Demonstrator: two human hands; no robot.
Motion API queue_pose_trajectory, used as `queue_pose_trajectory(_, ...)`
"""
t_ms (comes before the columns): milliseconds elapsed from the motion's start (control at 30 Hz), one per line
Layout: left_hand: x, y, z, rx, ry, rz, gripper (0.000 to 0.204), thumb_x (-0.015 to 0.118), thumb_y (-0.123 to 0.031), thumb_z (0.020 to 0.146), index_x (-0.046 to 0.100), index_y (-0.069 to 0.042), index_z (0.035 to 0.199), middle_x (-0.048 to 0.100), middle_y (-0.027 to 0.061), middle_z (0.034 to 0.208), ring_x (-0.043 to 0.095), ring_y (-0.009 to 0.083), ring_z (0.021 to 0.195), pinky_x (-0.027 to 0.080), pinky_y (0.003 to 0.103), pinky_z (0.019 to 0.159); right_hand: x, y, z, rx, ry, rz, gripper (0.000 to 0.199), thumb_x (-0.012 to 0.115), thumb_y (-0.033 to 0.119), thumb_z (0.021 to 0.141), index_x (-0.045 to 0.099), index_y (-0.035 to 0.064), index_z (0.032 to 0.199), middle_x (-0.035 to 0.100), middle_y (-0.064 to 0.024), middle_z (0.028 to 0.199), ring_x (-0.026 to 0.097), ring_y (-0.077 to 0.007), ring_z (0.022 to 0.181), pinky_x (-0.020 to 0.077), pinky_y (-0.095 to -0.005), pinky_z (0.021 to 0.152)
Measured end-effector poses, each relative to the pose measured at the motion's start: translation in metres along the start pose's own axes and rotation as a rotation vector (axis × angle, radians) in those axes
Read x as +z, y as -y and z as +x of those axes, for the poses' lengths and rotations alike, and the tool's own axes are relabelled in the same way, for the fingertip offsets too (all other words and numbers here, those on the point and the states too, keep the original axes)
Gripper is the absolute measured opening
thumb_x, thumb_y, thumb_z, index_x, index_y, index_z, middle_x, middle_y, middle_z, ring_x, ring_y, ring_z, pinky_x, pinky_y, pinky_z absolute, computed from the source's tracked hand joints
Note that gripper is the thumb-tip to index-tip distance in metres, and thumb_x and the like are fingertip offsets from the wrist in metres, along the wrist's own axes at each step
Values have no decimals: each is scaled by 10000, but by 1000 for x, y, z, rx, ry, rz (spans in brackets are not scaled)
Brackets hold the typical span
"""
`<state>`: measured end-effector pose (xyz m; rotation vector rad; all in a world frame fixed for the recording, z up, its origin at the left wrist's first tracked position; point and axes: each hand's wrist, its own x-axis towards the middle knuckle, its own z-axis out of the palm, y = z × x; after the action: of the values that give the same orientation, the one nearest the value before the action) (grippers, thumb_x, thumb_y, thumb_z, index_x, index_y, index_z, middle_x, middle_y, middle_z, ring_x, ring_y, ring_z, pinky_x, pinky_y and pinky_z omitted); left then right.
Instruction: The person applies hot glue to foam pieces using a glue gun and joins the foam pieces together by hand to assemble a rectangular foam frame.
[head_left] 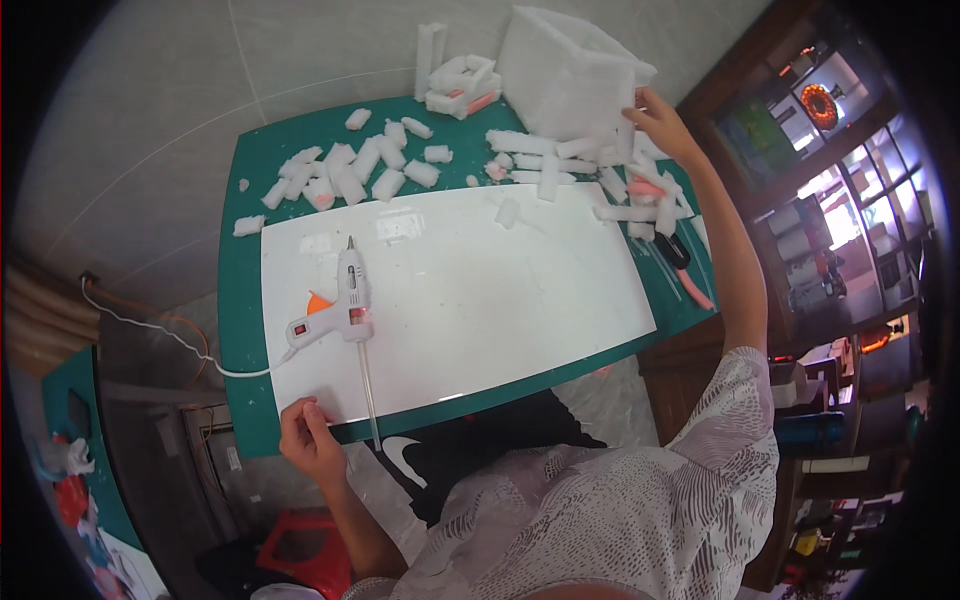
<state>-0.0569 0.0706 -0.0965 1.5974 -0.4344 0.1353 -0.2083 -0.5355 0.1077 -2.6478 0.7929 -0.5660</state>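
At the far right of the table, my right hand (657, 122) pinches an upright white foam strip (626, 137) beside a white foam box (560, 75). My left hand (312, 442) is loosely curled at the near left edge, with nothing visible in it. A white hot glue gun (350, 300) lies on the white board (480, 300), its nozzle pointing away from me. A clear glue stick (367, 395) runs out of its back, past the table edge. Loose foam strips (545, 165) lie in front of the box.
Short foam pieces (340, 170) are scattered at the far left of the green table mat (245, 330). A small foam frame (463, 85) stands by the wall. Pliers with dark and pink handles (683, 265) lie at the right. A white cord (230, 372) trails left from the glue gun.
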Motion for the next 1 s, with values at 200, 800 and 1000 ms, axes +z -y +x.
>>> queue_pose_trajectory(200, -1, -2, 0, -5, 21, 39, 123, 573, -55, 989, 643, 43, 964, 609, 36, 671, 545, 75, 584, 411, 228, 537, -10, 11, -29, 229, 182, 624, 397, 641, 353, 962, 591, 60, 1225, 616, -29, 1127, 576, -137, 1065, 483, -321, 952)
queue_pose_trajectory(800, 4, -6, -1, 13, 34, 200, 115, 608, -61, 956, 667, 37, 943, 637, 68, 662, 587, 116, 559, 440, 251, 528, 76, 79, -120, -6, 624, 126, 454, 692, 201, 913, 559, 98, 1335, 634, -87, 1181, 605, -229, 1103, 479, -368, 967)
queue_pose_trajectory(1000, 6, -8, 1, 18, 20, 303, 137, 600, -85, 969, 663, 34, 941, 627, 59, 674, 559, 102, 566, 427, 248, 526, 98, 38, -117, -267, 77, -307, 368, 674, 154, 882, 610, 72, 1236, 616, -133, 1203, 579, -336, 1122, 486, -423, 952)
